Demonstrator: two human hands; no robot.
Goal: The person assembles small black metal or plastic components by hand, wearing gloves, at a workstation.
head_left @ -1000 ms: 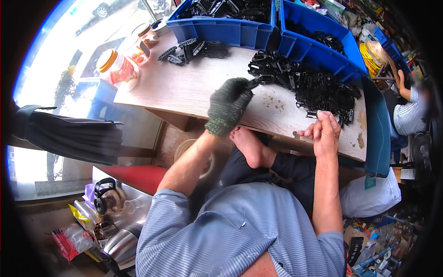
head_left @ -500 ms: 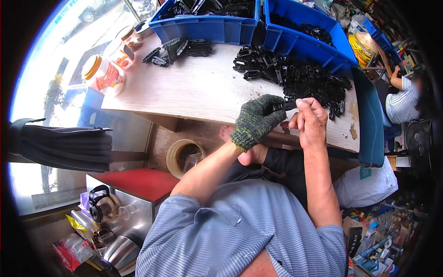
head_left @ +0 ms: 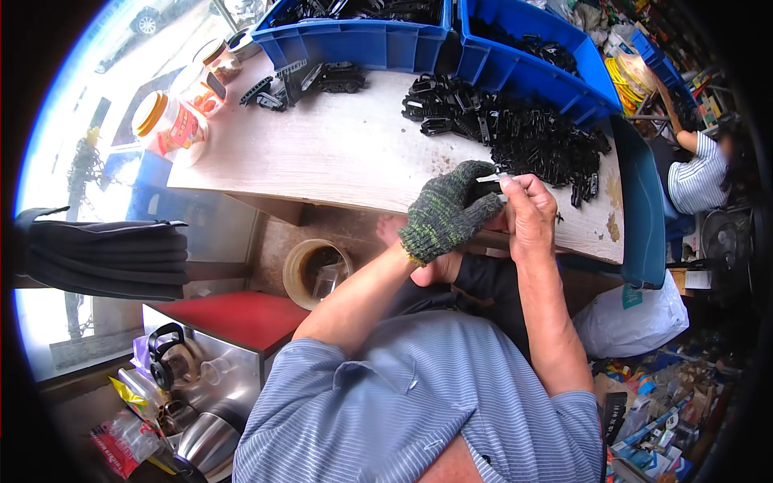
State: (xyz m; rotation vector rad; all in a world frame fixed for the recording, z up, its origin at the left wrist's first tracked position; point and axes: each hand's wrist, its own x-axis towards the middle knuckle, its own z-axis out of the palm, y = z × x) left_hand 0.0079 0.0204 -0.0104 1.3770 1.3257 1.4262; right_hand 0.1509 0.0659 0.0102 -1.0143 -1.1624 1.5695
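My left hand (head_left: 451, 213) wears a dark green knitted glove and reaches over the table's near edge. Its thumb and fingers close round a small black plastic part (head_left: 486, 188), mostly hidden by the glove. Bare, my right hand (head_left: 531, 216) meets it from the right, thumb and forefinger pinched together at the part's end. Whether those fingertips hold a separate small piece cannot be made out. Just beyond both hands lies a heap of black plastic parts (head_left: 539, 149) on the pale wooden table (head_left: 322, 153).
Two blue bins (head_left: 362, 47) with black parts stand along the far side. More black pieces (head_left: 342, 78) lie at the far left, near lidded jars (head_left: 165, 125). A dark green bin (head_left: 640, 209) adjoins the right edge. A bucket (head_left: 294, 274) sits below; another person (head_left: 696, 173) is at right.
My right hand has shifted slightly left and down, its fingertips now closer to the gloved left hand. The whole view has moved a little. The left hand keeps its hold.
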